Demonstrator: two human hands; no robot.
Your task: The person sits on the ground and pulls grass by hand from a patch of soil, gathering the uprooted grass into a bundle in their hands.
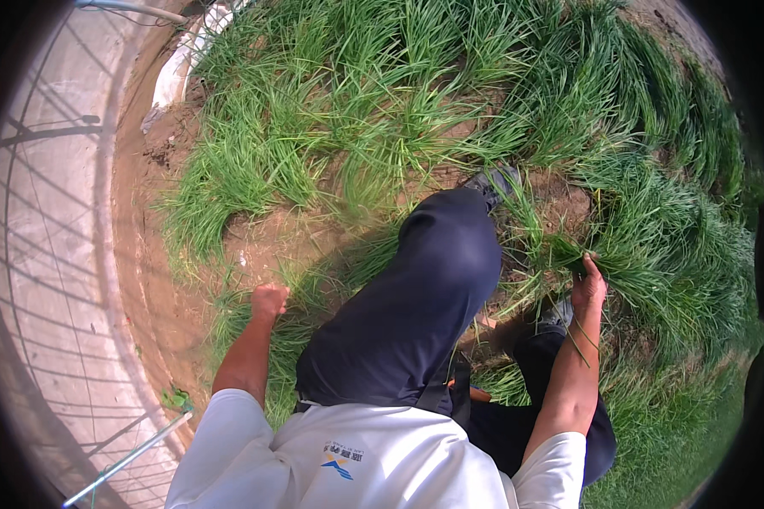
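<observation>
My right hand (589,286) is closed around a bunch of long, narrow green leaves (568,251), which fan out to both sides of the fist. One loose blade hangs down along the forearm. On the other side of my bent knee, my left hand (270,299) makes a fist just above low green blades beside bare soil (274,245). Nothing shows sticking out of that fist, though its inner side is hidden. Clumps of the grass-like plants (382,121) spread in front of me, many leaning over.
My knee in dark trousers (414,286) juts between my arms, its shoe (493,184) among the plants. To the left runs a pale concrete strip (57,254) crossed by shadows. A thin metal rod (130,455) lies lower left, and white sheeting (178,70) edges the bed upper left.
</observation>
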